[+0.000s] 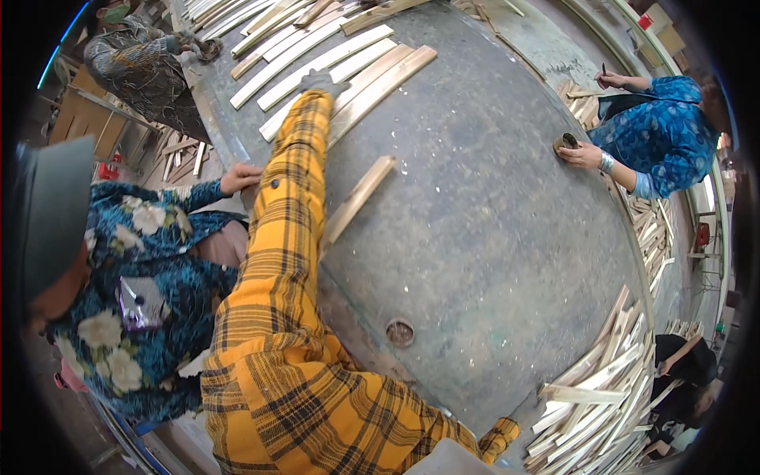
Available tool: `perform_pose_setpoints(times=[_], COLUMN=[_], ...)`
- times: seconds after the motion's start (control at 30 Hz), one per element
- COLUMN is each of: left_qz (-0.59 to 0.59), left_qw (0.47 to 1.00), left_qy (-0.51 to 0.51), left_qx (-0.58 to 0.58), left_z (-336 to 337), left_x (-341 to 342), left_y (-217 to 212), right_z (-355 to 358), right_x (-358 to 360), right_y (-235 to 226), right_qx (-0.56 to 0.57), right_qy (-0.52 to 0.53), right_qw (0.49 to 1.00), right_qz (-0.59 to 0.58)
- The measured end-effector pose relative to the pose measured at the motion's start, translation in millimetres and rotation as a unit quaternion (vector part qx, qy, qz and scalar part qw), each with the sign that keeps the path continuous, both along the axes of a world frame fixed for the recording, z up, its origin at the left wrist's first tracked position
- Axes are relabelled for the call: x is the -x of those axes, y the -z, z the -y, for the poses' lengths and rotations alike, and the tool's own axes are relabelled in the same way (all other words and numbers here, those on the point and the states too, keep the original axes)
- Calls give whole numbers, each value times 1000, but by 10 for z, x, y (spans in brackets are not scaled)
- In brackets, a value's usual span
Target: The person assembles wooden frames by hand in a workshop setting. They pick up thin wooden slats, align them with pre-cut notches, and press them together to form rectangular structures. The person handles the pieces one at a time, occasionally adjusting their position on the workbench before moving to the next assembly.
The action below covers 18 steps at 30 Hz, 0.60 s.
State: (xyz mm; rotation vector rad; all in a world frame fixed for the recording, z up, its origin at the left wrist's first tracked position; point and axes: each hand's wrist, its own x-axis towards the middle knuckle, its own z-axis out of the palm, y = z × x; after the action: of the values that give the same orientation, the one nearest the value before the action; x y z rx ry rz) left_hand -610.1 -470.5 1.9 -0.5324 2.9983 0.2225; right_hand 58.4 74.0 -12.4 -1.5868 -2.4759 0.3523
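Toward the worktop's (491, 198) far-left edge, left hand (323, 81), gloved, fingers flat on laid slats (332, 59); one slat (358, 198) apart; right hand unseen.

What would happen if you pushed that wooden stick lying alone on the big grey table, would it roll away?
The lone wooden slat looks flat and thin, so it would probably slide, not roll. It seems straight and stiff like the slats under the gloved left hand, so likely no flopping. Being slim, it is probably light.
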Motion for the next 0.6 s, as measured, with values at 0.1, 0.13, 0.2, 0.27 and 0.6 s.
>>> perform_pose_setpoints(times=[0.1, 0.13, 0.2, 0.27, 0.6], left_qz=[-26, -23, -1, 22, 59], left_qw=[999, 999, 999, 999, 985], left_qy=[-20, -13, 9, 34, 158], left_qx=[33, 41, 43, 26, -30], left_z=[645, 853, 1047, 1012, 150], left_x=[320, 438, 478, 572, -252], left_y=[332, 478, 625, 549, 493], right_z=[95, 158, 334, 350, 524], right_x=[515, 720, 1125, 1347, 1527], right_y=[148, 117, -101, -70, 39], right_qx=[2, 0, -8, -7, 37], right_qy=[-101, -122, -159, -198, -245], right_qw=[995, 992, 985, 979, 968], right_qz=[4, 22, 67, 48, -22])
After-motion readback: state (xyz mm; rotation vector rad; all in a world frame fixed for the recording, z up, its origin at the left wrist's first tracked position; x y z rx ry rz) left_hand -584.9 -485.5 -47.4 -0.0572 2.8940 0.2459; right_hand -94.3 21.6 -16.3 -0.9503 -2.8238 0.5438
